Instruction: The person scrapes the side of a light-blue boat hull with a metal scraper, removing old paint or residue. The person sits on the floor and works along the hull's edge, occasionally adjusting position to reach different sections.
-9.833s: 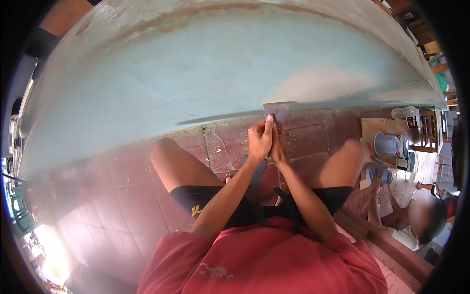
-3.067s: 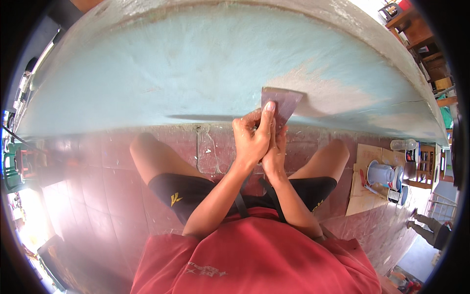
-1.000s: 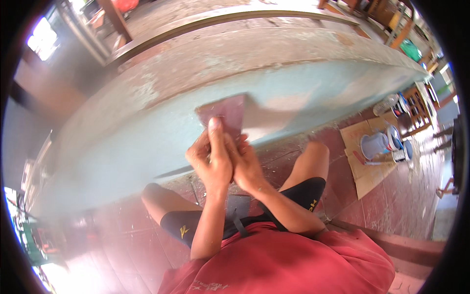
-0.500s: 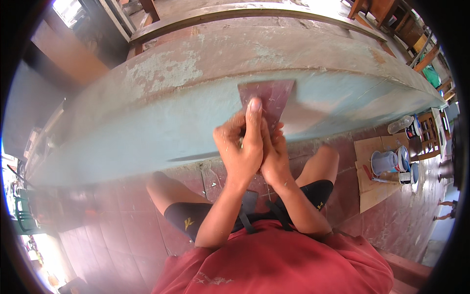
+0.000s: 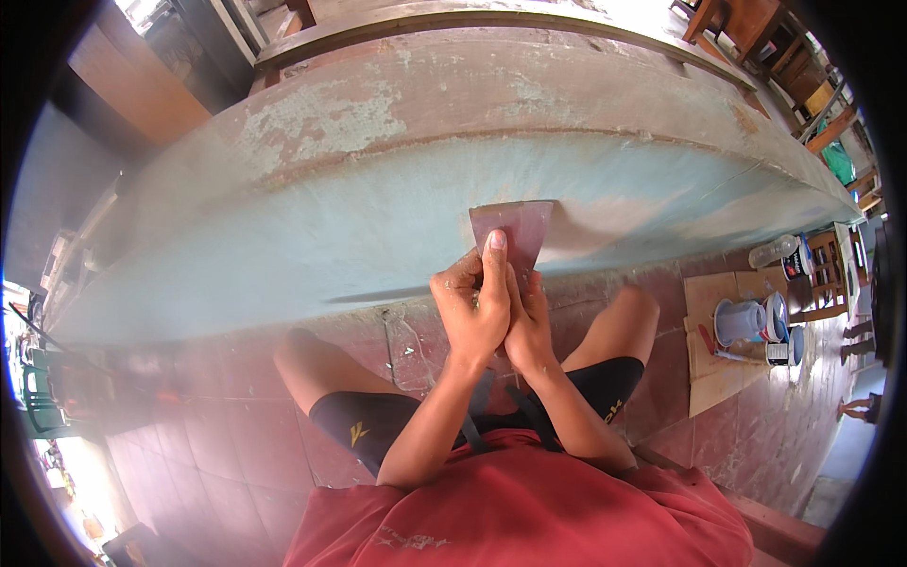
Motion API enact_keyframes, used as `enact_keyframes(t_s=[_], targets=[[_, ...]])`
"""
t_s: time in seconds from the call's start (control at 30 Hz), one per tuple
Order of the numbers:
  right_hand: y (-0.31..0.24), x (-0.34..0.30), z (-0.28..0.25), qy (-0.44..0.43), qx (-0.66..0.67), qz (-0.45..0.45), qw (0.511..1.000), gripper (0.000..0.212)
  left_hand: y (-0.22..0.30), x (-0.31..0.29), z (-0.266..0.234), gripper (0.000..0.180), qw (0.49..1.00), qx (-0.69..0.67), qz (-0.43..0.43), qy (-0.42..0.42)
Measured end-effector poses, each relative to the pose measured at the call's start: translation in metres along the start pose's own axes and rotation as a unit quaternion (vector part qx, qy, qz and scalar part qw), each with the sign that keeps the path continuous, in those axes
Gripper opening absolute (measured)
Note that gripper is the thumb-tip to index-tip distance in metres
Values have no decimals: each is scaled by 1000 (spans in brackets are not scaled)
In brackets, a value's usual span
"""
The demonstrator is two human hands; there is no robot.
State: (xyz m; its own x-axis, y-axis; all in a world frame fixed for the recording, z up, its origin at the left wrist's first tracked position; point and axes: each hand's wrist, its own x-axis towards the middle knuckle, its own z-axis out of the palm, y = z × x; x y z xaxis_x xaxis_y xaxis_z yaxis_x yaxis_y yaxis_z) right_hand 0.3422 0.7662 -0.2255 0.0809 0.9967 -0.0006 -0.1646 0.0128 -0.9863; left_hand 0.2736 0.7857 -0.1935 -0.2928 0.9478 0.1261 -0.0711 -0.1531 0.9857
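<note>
Both my hands grip a scraper [image 5: 521,225] with a wide, flared blade that looks reddish purple. My left hand [image 5: 472,312] is closed round it, its thumb stretched up along the blade. Pressed against it from the right, my right hand [image 5: 531,331] has its fingers wrapped round the handle, which is mostly hidden. The blade's broad edge meets the pale blue wall face [image 5: 378,227] a little below its upper ledge. Small light flecks stick to my hands. Right of the blade, a brownish bare patch [image 5: 614,219] shows in the paint.
Above the blue face, a worn ledge [image 5: 453,94] carries peeling paint, with a wooden rail [image 5: 491,19] beyond. On the right, tubs and a light bucket [image 5: 739,321] stand on cardboard [image 5: 701,378], near a clear bottle [image 5: 773,251]. Red tiles [image 5: 236,435] cover the floor.
Both hands and the scraper have moved down the wall toward me, so the blade's edge sits lower on the blue face. The grip looks the same.
</note>
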Motion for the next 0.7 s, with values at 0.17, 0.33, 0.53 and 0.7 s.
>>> enact_keyframes(t_s=[0.17, 0.33, 0.53, 0.7], targets=[[-27, 24, 15, -8, 50, -57, 997, 35, 35, 25, 1, 41, 992, 31, 121, -11], [-15, 3, 11, -15, 54, 22, 998, 35, 13, 8, -6, 41, 998, 11, 60, -5], [11, 10, 15, 68, 16, -104, 992, 35, 3, 11, -2, 42, 997, 44, 66, -4], [-36, 12, 19, 7, 59, -59, 996, 33, 61, 23, 1, 41, 995, -10, 93, -23]])
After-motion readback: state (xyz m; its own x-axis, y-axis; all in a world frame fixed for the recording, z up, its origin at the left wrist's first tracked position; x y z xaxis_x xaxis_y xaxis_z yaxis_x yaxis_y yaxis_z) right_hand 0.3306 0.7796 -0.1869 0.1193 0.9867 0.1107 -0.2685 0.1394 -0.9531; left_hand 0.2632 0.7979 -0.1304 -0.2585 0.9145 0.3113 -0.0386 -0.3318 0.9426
